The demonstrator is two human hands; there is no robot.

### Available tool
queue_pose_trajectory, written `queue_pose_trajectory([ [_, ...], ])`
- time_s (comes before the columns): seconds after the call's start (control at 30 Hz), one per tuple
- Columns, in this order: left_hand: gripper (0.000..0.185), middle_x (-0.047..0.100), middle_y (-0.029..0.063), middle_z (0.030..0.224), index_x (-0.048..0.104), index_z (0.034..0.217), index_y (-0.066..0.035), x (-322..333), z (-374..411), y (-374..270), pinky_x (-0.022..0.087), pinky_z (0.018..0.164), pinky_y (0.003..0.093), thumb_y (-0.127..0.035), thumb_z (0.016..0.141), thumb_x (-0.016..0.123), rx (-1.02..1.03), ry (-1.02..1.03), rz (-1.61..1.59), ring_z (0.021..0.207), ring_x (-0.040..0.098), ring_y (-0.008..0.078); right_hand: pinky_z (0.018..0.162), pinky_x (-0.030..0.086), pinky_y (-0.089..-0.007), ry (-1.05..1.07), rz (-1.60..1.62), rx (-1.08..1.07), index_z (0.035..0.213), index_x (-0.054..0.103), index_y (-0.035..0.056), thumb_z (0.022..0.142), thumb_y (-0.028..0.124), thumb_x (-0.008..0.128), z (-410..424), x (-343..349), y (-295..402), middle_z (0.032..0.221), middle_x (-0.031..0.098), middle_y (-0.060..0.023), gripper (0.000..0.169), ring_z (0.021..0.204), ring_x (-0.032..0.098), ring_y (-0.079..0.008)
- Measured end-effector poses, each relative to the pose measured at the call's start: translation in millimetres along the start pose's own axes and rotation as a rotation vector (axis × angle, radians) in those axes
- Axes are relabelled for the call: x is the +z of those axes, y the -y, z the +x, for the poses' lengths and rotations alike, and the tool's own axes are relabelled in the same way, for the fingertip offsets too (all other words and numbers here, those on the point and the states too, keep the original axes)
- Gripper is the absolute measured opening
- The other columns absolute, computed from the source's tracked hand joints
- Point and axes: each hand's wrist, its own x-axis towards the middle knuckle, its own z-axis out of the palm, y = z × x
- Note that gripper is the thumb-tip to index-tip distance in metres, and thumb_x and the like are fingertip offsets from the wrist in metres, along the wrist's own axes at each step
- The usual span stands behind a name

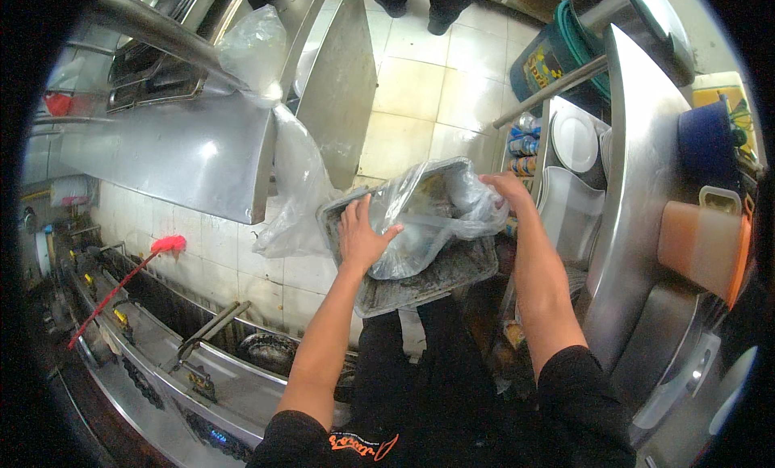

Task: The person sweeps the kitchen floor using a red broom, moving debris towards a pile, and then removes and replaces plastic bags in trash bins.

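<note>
A dirty grey rectangular tray (427, 292) is in front of my body, at a slant, with dark residue on its inner surface. Over it lies a crumpled clear plastic bag (412, 244). My left hand (362, 235) rests palm down at the tray's left side, fingers and thumb spread, touching the bag. On the far right side my right hand (505, 189) pinches a bunched part of the bag between thumb and fingers. What supports the tray from below is hidden.
Left of the tray hangs a long clear plastic bag (303, 165) from a steel table (181, 153). A stove (151, 359) with a red-handled duster (166, 244) runs along the left. Right are stacked white plates (574, 142), a steel counter (642, 135) and a green bin (539, 62). Another person's shoes (445, 14) stand ahead.
</note>
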Motion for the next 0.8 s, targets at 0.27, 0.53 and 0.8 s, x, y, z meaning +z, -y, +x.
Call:
queue_pose_trajectory([
  [0.27,0.087,0.038,0.0187,0.125,0.028,0.134,-0.009,24.8,-62.9,31.4,0.027,0.097,0.0484,-0.038,0.065,0.073,0.018,-0.055,0.048,0.116,0.035,0.0361,0.07,0.046,-0.0367,-0.175,-0.274,-0.24,0.084,0.065,-0.0012,0.074,0.023,0.061,73.7,19.0,-16.5,0.085,0.065,-0.0152,0.027,0.078,0.06,-0.0264],
  [0.53,0.048,0.055,0.009,0.105,0.054,0.116,-0.012,43.5,-49.4,65.1,0.036,0.089,0.0407,-0.006,0.069,0.061,0.17,0.077,-0.115,0.099,0.049,0.0298,0.073,0.047,-0.0399,-0.141,-0.87,-0.361,0.088,0.065,0.0011,0.076,0.022,0.057,104.9,45.4,-20.7,0.089,0.062,-0.0212,0.025,0.084,0.06,-0.0364],
  [0.8,0.034,0.057,0.0092,0.096,0.059,0.099,-0.006,32.6,-52.3,41.8,0.041,0.083,0.0389,0.002,0.067,0.055,0.219,0.01,-0.319,0.094,0.051,0.0301,0.065,0.046,-0.0356,-0.537,0.258,-0.623,0.087,0.06,-0.0005,0.084,0.022,0.052,76.6,22.5,43.6,0.074,0.061,-0.0114,0.024,0.071,0.058,-0.0229],
])
